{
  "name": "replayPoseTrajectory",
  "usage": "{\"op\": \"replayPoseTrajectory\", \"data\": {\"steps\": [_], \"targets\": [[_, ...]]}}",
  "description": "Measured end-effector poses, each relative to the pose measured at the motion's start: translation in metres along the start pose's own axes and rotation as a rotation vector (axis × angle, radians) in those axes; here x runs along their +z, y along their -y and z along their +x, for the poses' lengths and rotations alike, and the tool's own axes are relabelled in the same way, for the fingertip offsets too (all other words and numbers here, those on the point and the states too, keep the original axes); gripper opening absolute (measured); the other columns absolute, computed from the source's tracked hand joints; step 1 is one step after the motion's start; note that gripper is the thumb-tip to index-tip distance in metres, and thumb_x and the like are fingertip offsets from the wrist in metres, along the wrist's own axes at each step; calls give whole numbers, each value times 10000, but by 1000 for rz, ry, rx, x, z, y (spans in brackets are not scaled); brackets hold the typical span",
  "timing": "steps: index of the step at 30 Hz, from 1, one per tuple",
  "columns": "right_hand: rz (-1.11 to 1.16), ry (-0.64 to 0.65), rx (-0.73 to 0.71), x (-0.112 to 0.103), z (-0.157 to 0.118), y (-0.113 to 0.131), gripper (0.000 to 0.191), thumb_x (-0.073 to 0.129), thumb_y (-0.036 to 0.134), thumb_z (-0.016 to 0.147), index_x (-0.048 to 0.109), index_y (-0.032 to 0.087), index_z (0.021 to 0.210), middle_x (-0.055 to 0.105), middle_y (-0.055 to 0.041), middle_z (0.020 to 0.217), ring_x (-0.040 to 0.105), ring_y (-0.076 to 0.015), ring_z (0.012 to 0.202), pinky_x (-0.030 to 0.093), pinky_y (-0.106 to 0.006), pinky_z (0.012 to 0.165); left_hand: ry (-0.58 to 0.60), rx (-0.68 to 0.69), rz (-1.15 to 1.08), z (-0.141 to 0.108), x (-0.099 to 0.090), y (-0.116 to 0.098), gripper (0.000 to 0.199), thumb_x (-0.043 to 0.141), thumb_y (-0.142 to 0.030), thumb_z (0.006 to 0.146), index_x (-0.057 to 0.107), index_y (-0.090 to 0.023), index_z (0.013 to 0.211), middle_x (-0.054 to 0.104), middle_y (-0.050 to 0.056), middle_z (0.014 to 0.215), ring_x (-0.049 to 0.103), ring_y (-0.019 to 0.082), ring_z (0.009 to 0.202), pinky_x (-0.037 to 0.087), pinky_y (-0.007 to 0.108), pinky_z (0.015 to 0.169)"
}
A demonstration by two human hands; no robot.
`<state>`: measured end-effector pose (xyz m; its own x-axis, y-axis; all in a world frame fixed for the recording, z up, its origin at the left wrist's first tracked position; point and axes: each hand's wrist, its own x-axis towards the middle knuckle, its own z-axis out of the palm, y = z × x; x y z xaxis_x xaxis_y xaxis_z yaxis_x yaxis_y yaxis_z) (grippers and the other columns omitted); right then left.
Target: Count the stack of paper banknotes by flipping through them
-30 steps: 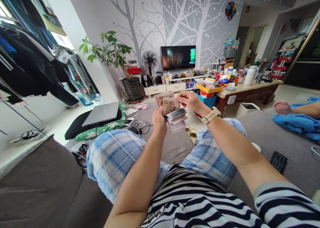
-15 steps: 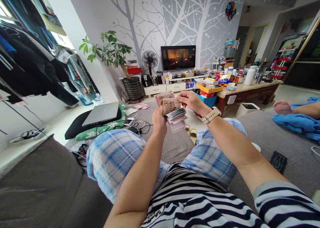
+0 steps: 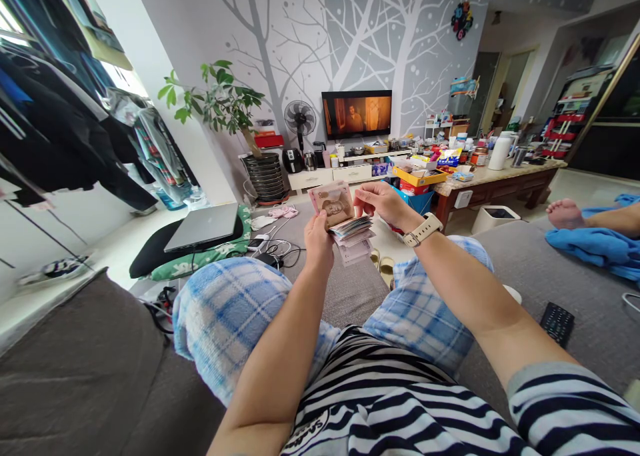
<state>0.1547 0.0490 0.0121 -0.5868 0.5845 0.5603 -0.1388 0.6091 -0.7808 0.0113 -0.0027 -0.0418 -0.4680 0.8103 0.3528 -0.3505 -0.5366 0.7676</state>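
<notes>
My left hand (image 3: 318, 240) is closed around the lower left side of a bundle of banknotes (image 3: 335, 204), held up above my lap. A brownish note with a portrait faces me, with pinkish notes behind it. Below, the folded-over part of the bundle fans out to the right, with pale purplish notes hanging lowest. My right hand (image 3: 384, 203) is at the right edge of the notes, thumb and fingers pinched together there. Exactly which note lies between its fingertips is hard to see. A beige-strapped watch (image 3: 423, 231) is on my right wrist.
A laptop (image 3: 204, 228) lies on cushions to the left, with cables (image 3: 275, 248) beside it. On the right are a remote control (image 3: 557, 324) and another person's foot (image 3: 565, 214). Ahead stands a coffee table (image 3: 525, 173) crowded with items.
The brownish note marked 20 that faced me has gone from the front; a portrait note shows there now. My right hand has shifted only slightly, and the left stays in place.
</notes>
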Motion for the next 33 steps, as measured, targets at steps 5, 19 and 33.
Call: {"op": "replayPoseTrajectory", "data": {"steps": [5,19,33], "targets": [[-98,-73,2,-2,1,-2,408,564,519,771,545,137,629,545,-2,515,405,-62,441,299,-204,434,45,-30,-62,3,-3,5,244,615,-347,674,618,-162,831,672,41,779,626,177,726,478,309,706],[-321,-217,63,-6,3,-9,386,569,511,758,548,140,651,578,-12,543,420,-69,466,312,-210,475,96,-68,-92,3,-4,6,279,686,-294,617,609,-157,848,676,33,752,643,187,693,481,313,687],[-279,-180,18,-5,3,-7,313,583,436,764,552,141,664,580,-9,564,453,-84,492,339,-222,497,-29,69,-29,1,-1,2,153,575,-294,722,594,-156,656,609,-2,673,546,109,618,446,232,634]]}}
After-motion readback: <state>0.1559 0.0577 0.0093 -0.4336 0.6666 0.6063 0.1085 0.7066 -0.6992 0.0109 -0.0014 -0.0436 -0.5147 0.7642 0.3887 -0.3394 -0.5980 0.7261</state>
